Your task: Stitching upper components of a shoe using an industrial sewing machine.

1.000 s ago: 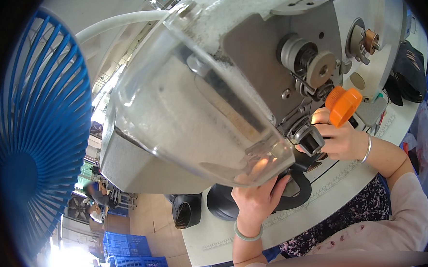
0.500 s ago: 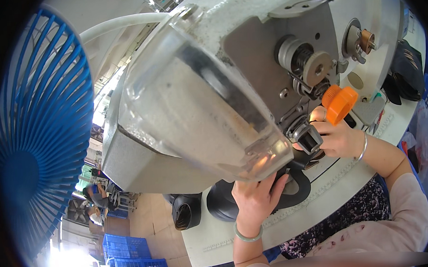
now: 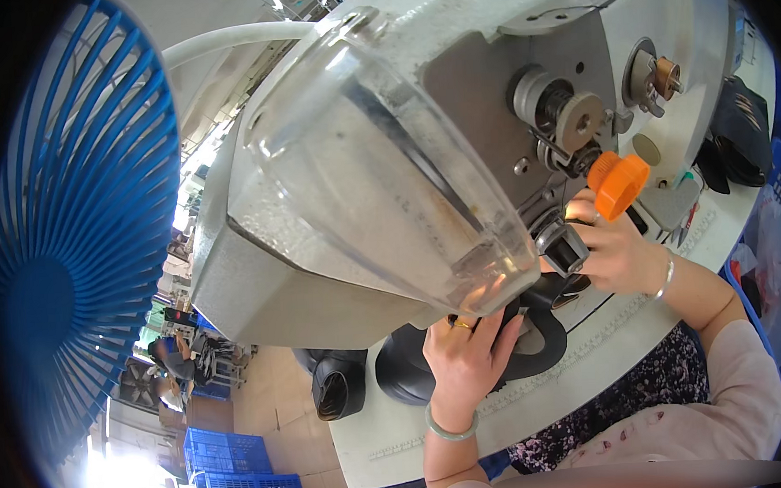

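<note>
A large pale sewing machine (image 3: 324,318), with a clear plastic guard (image 3: 361,192) and an orange knob (image 3: 619,185), stands over the work. Below its head lies a black shoe upper (image 3: 550,342), apparently leather, with a curved edge. My left hand (image 3: 467,355) grips it from the near left, thumb along the top, a ring on one finger, fingertips partly behind the guard. From the right, my right hand (image 3: 621,254) is bent round the work beside the needle area. The knob and metal parts hide some of its fingers. The stitching point itself is hidden.
A blue fan (image 3: 81,242) fills the left side. Black uppers lie on the white table (image 3: 401,438), one folded piece (image 3: 341,388) at its left edge and others (image 3: 738,133) at far right. Blue crates (image 3: 229,451) stand on the floor. People work in the background.
The view has shifted slightly, so the machine head and fan sit a little further right. Both hands stay at the black upper, with hardly any movement.
</note>
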A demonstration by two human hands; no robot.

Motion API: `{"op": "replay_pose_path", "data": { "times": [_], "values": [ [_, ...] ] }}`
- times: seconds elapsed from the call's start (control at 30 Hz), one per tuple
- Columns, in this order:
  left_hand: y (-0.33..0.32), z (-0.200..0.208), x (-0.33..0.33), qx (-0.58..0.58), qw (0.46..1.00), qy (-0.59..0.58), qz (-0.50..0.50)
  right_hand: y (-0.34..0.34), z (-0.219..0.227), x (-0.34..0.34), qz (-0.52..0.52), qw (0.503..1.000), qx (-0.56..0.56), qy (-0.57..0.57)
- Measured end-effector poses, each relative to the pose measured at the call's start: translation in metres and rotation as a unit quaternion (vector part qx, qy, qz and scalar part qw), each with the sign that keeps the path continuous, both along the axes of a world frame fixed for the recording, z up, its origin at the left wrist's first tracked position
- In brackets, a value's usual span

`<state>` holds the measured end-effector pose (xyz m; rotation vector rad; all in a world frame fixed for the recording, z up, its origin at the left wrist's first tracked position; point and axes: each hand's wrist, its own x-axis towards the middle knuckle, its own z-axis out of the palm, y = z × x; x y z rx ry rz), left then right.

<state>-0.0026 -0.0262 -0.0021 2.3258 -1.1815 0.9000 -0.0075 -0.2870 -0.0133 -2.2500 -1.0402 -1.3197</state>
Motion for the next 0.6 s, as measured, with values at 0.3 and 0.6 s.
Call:
{"op": "replay_pose_path", "data": {
  "times": [0.3, 0.6],
  "values": [
    [-0.007, -0.028, 0.004, -0.051, 0.997, -0.009, -0.049, 0.038, -0.011, -0.067, -0.087, 0.969, 0.113, 0.204],
    [0.003, -0.01, -0.001, -0.2, 0.933, 0.287, -0.085, 0.058, -0.017, -0.041, 0.115, 0.775, 0.317, 0.534]
  ]
}}
